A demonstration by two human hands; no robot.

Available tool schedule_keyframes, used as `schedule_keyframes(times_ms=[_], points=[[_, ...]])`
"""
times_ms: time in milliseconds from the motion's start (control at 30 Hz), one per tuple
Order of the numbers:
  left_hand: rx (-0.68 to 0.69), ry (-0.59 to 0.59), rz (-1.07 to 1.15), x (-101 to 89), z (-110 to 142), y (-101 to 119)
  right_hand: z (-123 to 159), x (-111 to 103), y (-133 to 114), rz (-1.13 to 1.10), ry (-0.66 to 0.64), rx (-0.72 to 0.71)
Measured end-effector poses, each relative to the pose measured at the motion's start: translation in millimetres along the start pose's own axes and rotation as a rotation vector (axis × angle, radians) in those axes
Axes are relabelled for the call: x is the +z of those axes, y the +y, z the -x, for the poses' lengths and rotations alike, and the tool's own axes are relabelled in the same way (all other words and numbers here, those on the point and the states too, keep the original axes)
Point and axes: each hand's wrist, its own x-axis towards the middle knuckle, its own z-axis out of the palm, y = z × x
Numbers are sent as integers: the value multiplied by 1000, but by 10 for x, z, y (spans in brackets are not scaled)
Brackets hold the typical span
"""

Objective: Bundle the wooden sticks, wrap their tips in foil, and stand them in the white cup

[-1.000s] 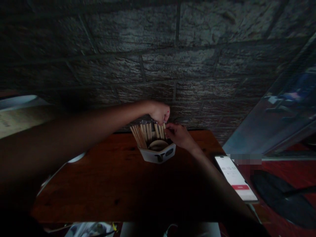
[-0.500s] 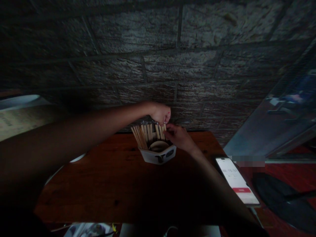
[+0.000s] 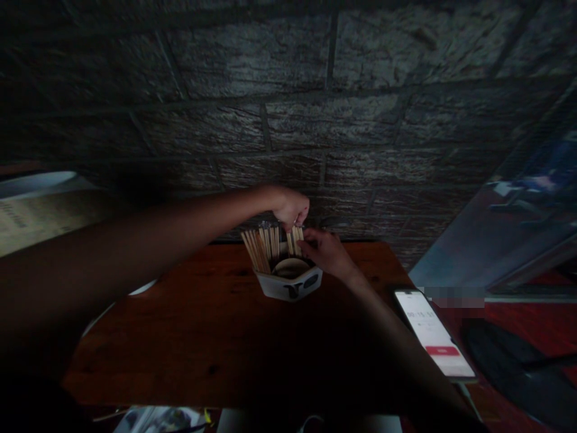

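A white holder (image 3: 288,284) with a dark mark on its front stands at the far side of a reddish wooden table (image 3: 216,337). Several pale wooden sticks (image 3: 261,245) stand upright in it around a round inner cup. My left hand (image 3: 291,206) reaches over from the left and pinches the tops of the sticks on the right side. My right hand (image 3: 328,252) is closed against the same sticks from the right, just above the holder's rim.
A dark brick wall (image 3: 315,108) rises right behind the table. A lit phone (image 3: 433,340) lies at the table's right edge, with a dark object (image 3: 518,367) beyond it. A pale plate edge (image 3: 135,291) shows at the left, papers at the near edge.
Both hands stay at the sticks; my left hand has sunk slightly and the right-side sticks look pressed closer together. The view has shifted a little.
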Motion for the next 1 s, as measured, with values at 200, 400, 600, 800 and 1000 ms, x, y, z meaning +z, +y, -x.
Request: schedule_keyframes(times_ms=[200,400,600,800,1000], points=[[-14,-4,74,23,-14,-4,-1,53,65,-69,-20,10],[-66,-74,267,40,-31,-5,-5,25,61,-50,-15,41],[-87,-40,343,69,-76,10,-4,4,37,-16,-11,41],[-137,-55,362,70,-59,21,9,-45,-15,-33,-51,49],[-167,-74,367,58,-15,7,-9,0,14,-57,-52,53]])
